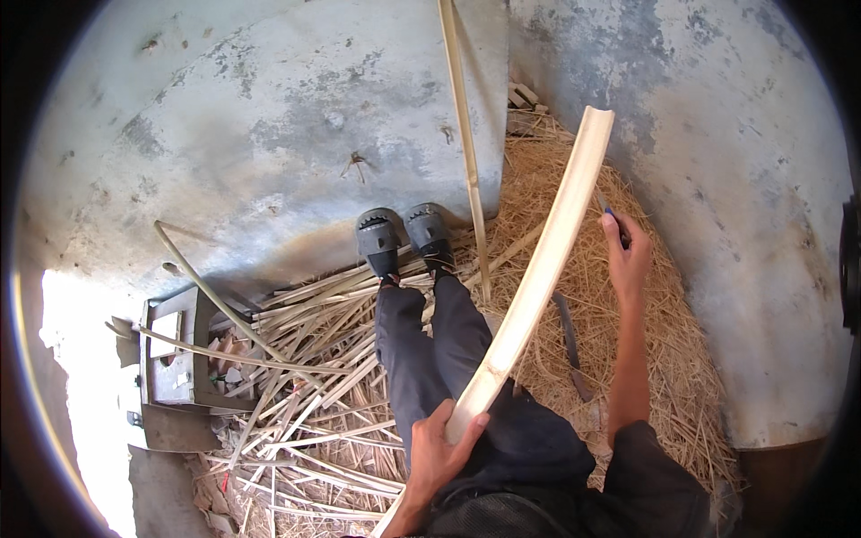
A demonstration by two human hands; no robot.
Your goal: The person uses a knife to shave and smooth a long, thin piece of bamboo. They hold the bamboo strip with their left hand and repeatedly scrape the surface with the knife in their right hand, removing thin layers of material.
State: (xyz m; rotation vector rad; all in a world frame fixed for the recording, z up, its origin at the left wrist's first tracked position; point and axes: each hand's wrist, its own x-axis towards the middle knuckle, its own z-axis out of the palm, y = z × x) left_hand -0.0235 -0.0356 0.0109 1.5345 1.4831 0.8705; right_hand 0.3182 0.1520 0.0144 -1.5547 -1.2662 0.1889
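A long, pale split bamboo length [545, 269] with a hollowed face slants across my lap, its far end raised toward the wall. My left hand [439, 450] is closed round its near part, the thumb lying over the hollow face. To the right of the bamboo's far end, my right hand [628, 251] is closed on the dark handle of a small knife [608, 210] with a bit of blue on it. The narrow blade points away from me beside the bamboo's edge; whether it touches the bamboo, I cannot tell.
Many bamboo strips [332, 403] lie piled on the left, with fine shavings [655, 359] heaped on the right. A dark flat bar [568, 332] rests among the shavings. One strip [468, 152] leans on the worn wall [269, 117]. An open box [179, 359] stands far left.
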